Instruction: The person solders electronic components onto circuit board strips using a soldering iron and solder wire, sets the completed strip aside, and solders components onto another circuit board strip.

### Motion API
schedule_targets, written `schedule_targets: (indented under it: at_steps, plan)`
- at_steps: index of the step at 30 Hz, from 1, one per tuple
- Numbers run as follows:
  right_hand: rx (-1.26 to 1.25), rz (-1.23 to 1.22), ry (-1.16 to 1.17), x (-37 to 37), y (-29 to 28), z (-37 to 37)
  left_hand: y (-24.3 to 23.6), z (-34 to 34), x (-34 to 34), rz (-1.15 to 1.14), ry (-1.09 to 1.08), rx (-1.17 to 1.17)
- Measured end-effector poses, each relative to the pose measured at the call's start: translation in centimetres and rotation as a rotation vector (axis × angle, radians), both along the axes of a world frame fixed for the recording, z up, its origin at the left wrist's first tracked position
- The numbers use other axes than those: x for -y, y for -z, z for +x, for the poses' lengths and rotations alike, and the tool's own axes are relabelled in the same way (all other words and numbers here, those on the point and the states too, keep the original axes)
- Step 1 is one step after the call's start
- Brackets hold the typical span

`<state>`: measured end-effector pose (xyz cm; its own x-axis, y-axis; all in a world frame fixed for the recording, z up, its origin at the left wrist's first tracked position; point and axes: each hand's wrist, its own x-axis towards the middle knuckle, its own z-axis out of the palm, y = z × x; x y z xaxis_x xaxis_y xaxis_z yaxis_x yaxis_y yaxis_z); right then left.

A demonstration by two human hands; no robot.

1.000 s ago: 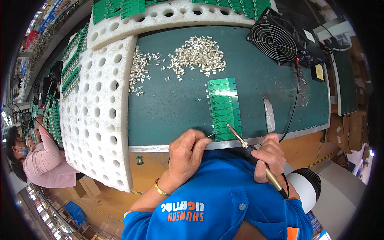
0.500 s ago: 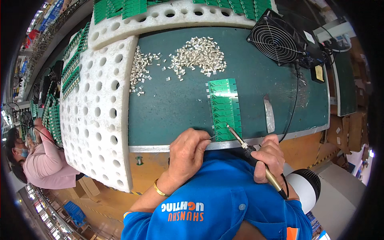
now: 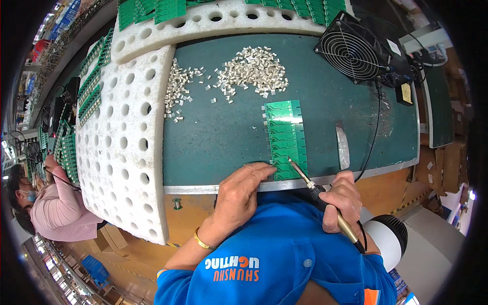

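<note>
My right hand (image 3: 343,203) is wrapped round a soldering iron (image 3: 315,188), whose tip rests over the lower part of a green circuit-board panel (image 3: 284,134) with pins along its left edge. My left hand (image 3: 236,195) reaches to that pinned edge near the bench front, fingers close together at their tips; what is between them is hidden. Small white pin connectors (image 3: 251,71) lie in loose heaps beyond the panel. A pale flat strip (image 3: 341,145) lies to its right.
White perforated foam slabs (image 3: 122,157) bearing more green boards flank the green bench (image 3: 203,142) at left and back. A black fan (image 3: 351,48) with cables stands back right. A solder spool (image 3: 177,204) is below the front edge. A co-worker in pink (image 3: 58,208) sits at left.
My left fingers have stretched rightward onto the panel's edge, and the thin wire they held is no longer visible. My right hand and the iron are nearly still.
</note>
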<state>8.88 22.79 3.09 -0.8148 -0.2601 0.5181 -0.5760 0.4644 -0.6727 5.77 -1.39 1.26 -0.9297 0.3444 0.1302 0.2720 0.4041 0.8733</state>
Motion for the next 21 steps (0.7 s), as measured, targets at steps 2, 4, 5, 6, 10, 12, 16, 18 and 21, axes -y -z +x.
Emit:
schedule_targets:
  at_steps: [2,4,5,6,10,12,16,18,21]
  plan:
    - [-0.01,-0.007,0.009,0.08,0.06,0.02,-0.12,0.09,-0.1,0.008,-0.019,0.039]
    - [-0.011,-0.007,0.009,0.09,0.1,0.0,-0.04,0.14,-0.13,0.025,-0.044,0.029]
    - [-0.014,-0.008,0.009,0.11,0.14,-0.04,0.12,0.22,-0.02,0.024,-0.046,0.029]
    - [-0.013,-0.009,0.007,0.12,0.18,-0.09,0.35,0.35,0.15,0.026,-0.07,0.053]
    - [-0.015,-0.011,0.011,0.12,0.14,-0.09,0.5,0.3,-0.18,0.085,-0.169,0.077]
    - [-0.019,-0.014,0.009,0.15,0.27,-0.09,0.76,0.26,0.06,0.047,-0.151,0.056]
    - [-0.021,-0.014,0.014,0.16,0.25,-0.12,0.53,-0.06,-0.1,-0.055,-0.154,-0.055]
    - [-0.019,-0.011,0.012,0.14,0.29,-0.16,0.57,0.24,-0.16,-0.052,-0.173,-0.03]
    - [-0.025,-0.017,0.013,0.13,0.25,-0.08,0.46,0.37,-0.34,-0.058,-0.181,-0.017]
